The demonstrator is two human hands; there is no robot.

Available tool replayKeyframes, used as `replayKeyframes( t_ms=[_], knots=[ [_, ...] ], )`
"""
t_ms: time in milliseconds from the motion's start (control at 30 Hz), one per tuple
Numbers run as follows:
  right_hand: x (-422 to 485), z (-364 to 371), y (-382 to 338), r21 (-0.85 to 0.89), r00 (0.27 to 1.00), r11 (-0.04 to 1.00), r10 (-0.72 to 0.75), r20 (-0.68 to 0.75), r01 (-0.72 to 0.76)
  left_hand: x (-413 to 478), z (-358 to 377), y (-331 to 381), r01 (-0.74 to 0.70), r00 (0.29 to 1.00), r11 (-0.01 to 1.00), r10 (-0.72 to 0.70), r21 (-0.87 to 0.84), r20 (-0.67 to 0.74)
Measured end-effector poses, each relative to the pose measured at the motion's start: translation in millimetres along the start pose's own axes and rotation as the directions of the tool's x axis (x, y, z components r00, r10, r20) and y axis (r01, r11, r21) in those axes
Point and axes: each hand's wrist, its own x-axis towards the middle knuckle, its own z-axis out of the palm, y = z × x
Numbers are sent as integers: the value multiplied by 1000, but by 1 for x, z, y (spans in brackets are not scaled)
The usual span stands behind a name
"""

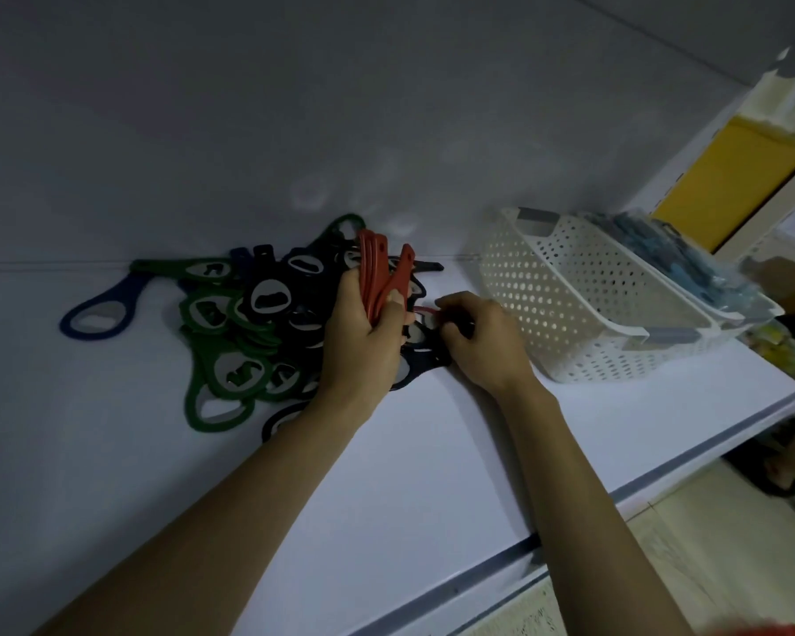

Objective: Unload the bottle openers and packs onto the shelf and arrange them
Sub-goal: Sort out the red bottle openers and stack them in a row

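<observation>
From here I see a bunch of red bottle openers [379,268], flat plastic-looking pieces stacked face to face. My left hand [367,335] grips them, fingers and thumb clamped round their lower ends. They stand on edge over the pile, long axis pointing up and away toward the back wall, and the tips split into two fans.

Below them the pile of bottle openers [244,323] lies flat on the shelf [386,488]. They are green, black and dark blue, each a rounded head with a pale metal insert and a loop handle, and they point every which way. One blue opener [101,310] lies apart at the left, its loop toward me.

My right hand [480,339] is knuckles-up at the pile's right edge, fingers curled down beside a thin red loop [425,309]. Whether they pinch it I cannot tell; my fingertips are hidden.

Further right a white perforated basket [570,309] sits tilted. Behind it a second basket [726,321] holds blurred blue packs [648,243], too soft to make out. The shelf is smooth and white with a grey front strip.
</observation>
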Motion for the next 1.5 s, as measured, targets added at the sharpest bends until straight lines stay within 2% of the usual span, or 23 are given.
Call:
replayKeyframes(
  t_ms=[167, 267, 433, 533, 600, 700, 767, 833, 900, 967, 1100, 1200, 1267, 1333, 1400, 1433, 1500],
  knots=[
    [2, 3, 0, 194, 997, 981, -2, -73, 16, 0, 0, 0, 8, 1000, 1000, -8, -8, 2],
    [2, 0, -5, 216, 978, 973, -40, -204, 85, 0, 0, 0, 16, 1000, 1000, -16, -18, -6],
    [-5, -8, -24, 431, 914, 876, -27, -405, 216, 0, 0, 0, 1, 1000, 999, -1, -55, 6],
    [-9, -6, -34, 312, 813, 860, -181, -553, 404, -1, 0, 1, 10, 1000, 997, -10, -78, 5],
    [-10, 0, -39, 234, 761, 846, -269, -590, 480, -1, 0, 1, 5, 1000, 998, -5, -58, 2],
    [-12, 6, -43, 167, 733, 811, -393, -555, 561, -2, -1, 0, -23, 1000, 999, 23, -24, 0],
    [-14, 8, -44, 188, 749, 799, -415, -516, 572, -2, -2, -1, -35, 999, 999, 35, 10, -19],
    [-15, 8, -46, 297, 807, 810, -321, -496, 505, -2, -2, -2, -51, 998, 996, 53, 67, -30],
    [-15, 8, -49, 479, 885, 795, -149, -441, 372, -3, -2, -1, -87, 996, 989, 89, 116, -14],
    [-15, 6, -49, 661, 957, 713, -44, -288, 232, -6, -1, 0, -152, 988, 974, 147, 168, 41],
    [-17, -1, -49, 817, 993, 569, -118, -30, 92, -16, 2, -1, -335, 936, 863, 257, 378, 242],
    [-17, -4, -49, 920, 993, 391, -90, 74, -33, -18, 2, -2, -406, 912, 776, 310, 484, 268],
    [-18, -4, -51, 945, 996, 323, -47, 71, -52, -19, 3, -2, -424, 905, 753, 328, 503, 272],
    [-21, -3, -58, 958, 999, 285, -14, 41, -36, -18, 3, -2, -410, 910, 772, 313, 486, 271],
    [-23, -4, -67, 970, 1000, 243, 15, 27, -30, -17, 2, -1, -386, 917, 831, 299, 399, 265],
    [-24, -6, -71, 980, 999, 192, 29, 41, -46, -17, 2, 0, -383, 917, 856, 306, 347, 257],
    [-24, -11, -77, 993, 991, -5, 68, 115, -114, -19, 2, 3, -391, 912, 883, 335, 258, 237]
  ],
)
